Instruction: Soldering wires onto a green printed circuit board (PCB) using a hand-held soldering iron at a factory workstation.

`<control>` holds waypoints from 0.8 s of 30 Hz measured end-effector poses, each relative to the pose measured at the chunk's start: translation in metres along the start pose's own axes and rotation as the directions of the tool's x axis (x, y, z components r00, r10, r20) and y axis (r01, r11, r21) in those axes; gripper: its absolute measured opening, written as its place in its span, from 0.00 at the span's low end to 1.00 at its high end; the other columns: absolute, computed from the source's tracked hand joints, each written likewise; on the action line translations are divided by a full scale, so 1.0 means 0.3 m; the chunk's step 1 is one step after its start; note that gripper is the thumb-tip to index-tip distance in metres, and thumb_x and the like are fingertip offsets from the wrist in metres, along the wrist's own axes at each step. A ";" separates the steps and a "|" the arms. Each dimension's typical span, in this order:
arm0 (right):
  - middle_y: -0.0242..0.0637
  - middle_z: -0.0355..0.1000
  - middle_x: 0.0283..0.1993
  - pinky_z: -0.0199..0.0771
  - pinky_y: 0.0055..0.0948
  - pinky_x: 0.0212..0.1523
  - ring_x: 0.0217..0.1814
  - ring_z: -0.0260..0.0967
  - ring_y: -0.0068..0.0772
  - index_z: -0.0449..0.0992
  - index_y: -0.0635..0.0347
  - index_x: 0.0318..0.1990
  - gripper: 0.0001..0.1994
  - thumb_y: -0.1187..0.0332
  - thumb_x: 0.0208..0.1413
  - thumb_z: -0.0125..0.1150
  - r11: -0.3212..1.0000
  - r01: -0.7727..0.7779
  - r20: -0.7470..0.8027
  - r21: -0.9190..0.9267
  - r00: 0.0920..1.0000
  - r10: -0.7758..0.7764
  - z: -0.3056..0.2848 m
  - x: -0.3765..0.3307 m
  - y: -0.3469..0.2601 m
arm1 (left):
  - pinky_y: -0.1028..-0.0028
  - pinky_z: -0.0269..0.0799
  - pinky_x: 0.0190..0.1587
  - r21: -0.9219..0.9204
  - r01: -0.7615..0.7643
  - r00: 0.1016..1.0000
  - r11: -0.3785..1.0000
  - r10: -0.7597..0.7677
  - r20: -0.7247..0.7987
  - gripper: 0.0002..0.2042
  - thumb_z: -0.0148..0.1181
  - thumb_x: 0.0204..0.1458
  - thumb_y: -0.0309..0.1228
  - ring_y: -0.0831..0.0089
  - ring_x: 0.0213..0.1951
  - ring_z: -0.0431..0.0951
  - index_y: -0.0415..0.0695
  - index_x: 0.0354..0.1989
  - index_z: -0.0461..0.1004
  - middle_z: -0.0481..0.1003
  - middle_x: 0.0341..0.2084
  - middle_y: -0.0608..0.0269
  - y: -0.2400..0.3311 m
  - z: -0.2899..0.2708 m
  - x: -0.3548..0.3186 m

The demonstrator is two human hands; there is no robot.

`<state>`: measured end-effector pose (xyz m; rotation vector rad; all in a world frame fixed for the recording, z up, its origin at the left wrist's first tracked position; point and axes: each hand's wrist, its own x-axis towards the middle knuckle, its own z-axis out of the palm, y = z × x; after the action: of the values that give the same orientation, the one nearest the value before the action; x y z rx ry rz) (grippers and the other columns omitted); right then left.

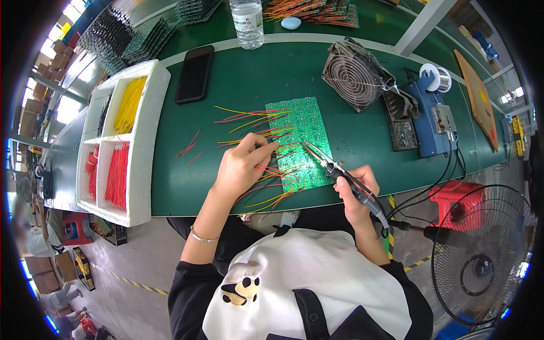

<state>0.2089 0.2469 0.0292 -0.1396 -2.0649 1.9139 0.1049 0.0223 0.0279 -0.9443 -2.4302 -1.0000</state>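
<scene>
Head view: I am monitoring the board (311, 116), which is lying flat on the bench (255, 73) between both hands. Red and yellow wires (272, 117) are projecting over its left edge.

Left hand (242, 164): thumb and forefinger are pinching what I am reading as a red wire (289, 146) at the board's left side. Right hand (356, 198): it is grasping the iron (330, 169) around its handle, with the tip pointing toward that same wire. I am not seeing clearly whether the tip is touching the board.

Hazards I am noting:

1. Burn. The left fingertips are resting near the tip; a slip of the iron could be the cause.
2. Bad joint. If the pinch is loosening, the wire could be shifting off its pad.
3. Bridging or scorching. Pads are sitting close together; overlong contact or excess solder could be the cause.
4. Snagging. Loose wires are crossing beneath the left hand, so a sweeping wrist could be tugging them.
5. Cable drag. The cable (417, 199) is trailing off to the right; tension could be pulling the iron off line.
</scene>
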 end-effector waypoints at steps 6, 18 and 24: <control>0.34 0.70 0.21 0.63 0.15 0.23 0.22 0.64 0.14 0.65 0.65 0.28 0.09 0.73 0.50 0.60 1.000 -0.002 -0.002 0.005 1.000 0.002 0.000 -0.001 0.001 | 0.74 0.68 0.19 -0.003 -0.008 1.000 1.000 0.008 -0.008 0.09 0.61 0.40 0.20 0.76 0.18 0.69 0.44 0.31 0.78 0.69 0.27 0.67 0.004 -0.003 0.003; 0.36 0.70 0.21 0.64 0.16 0.23 0.21 0.65 0.16 0.64 0.64 0.30 0.10 0.72 0.50 0.60 0.996 0.029 -0.081 0.082 0.996 -0.022 -0.005 -0.003 0.028 | 0.74 0.68 0.19 0.012 -0.009 1.000 1.000 0.009 -0.005 0.09 0.61 0.40 0.20 0.77 0.18 0.69 0.44 0.31 0.78 0.69 0.27 0.68 0.006 -0.003 0.003; 0.34 0.67 0.20 0.64 0.17 0.22 0.18 0.61 0.16 0.63 0.64 0.32 0.07 0.73 0.53 0.55 0.981 0.074 -0.218 0.181 0.975 -0.034 -0.018 0.026 0.023 | 0.74 0.68 0.19 0.031 -0.028 0.999 0.999 0.029 -0.030 0.09 0.60 0.41 0.20 0.75 0.18 0.70 0.44 0.32 0.77 0.69 0.27 0.67 0.012 -0.005 0.007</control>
<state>0.2022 0.2549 0.0240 -0.2320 -1.7234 1.9547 0.1059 0.0241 0.0317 -0.9443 -2.3937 -0.9572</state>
